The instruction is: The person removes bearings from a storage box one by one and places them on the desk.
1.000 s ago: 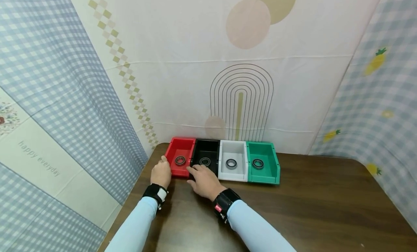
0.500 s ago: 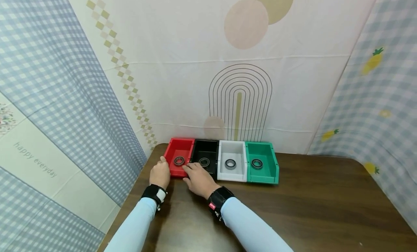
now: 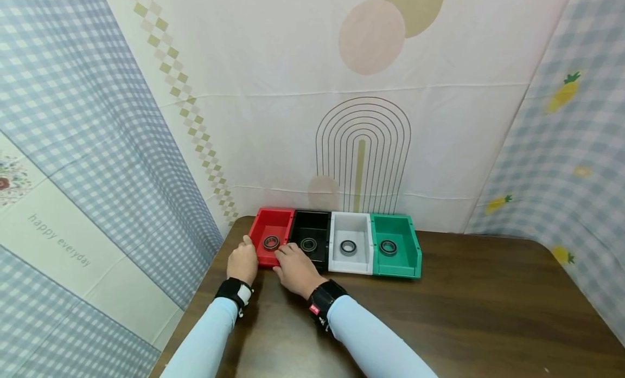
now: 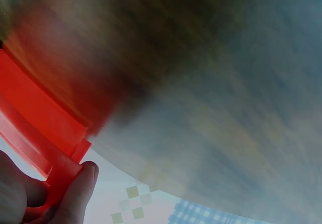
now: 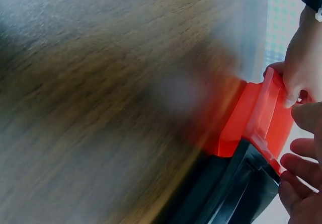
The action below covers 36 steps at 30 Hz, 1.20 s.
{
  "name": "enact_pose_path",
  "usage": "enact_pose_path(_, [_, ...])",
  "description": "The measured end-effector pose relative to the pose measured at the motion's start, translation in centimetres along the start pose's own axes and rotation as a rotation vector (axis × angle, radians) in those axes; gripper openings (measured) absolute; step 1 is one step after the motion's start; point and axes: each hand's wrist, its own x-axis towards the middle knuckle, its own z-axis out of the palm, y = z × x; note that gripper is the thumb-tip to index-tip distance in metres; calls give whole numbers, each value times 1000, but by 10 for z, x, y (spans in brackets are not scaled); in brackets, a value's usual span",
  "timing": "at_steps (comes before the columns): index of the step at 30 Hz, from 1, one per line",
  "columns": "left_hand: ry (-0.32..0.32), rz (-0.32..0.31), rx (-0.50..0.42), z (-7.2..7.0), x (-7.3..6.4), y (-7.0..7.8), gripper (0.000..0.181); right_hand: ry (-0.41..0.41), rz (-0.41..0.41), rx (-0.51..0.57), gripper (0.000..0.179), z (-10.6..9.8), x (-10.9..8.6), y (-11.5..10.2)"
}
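Four-coloured bins stand side by side, each with one ring-shaped ball bearing inside. At the left end, my left hand (image 3: 242,260) pinches the side wall of the red bin (image 3: 272,219); in the left wrist view the thumb (image 4: 80,194) and fingers lie on opposite sides of the red plastic. My right hand (image 3: 298,270) is over the front of the red and black bins where they meet, fingers loosely extended. The black bin (image 3: 312,220) is partly covered by that hand. Bearings show in the red bin (a dark bearing (image 3: 271,248)) and in the black bin (another bearing (image 3: 308,251)).
To the right, the white bin (image 3: 350,226) and the green bin (image 3: 394,226) continue the row. A brown wooden table (image 3: 464,307) lies under everything. Behind the row hangs a printed white cloth (image 3: 273,139), with checked cloth (image 3: 122,123) on the left side.
My right hand has shifted slightly left, toward the red bin. The left hand keeps its place on the red bin's wall, and the bins stay in their row.
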Motion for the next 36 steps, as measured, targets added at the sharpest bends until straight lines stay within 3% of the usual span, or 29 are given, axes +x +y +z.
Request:
enact_pose_path(13, [53,29,1,4,-2,1,31,-3,-17,3,45,3,6,-6])
enact_pose_path(27, [60,61,13,5,-4,-4,37,30,-43,14,39,14,9,-11])
enact_pose_path(36, [73,63,9,11,-3,-5,37,6,-27,111,36,18,9,-18])
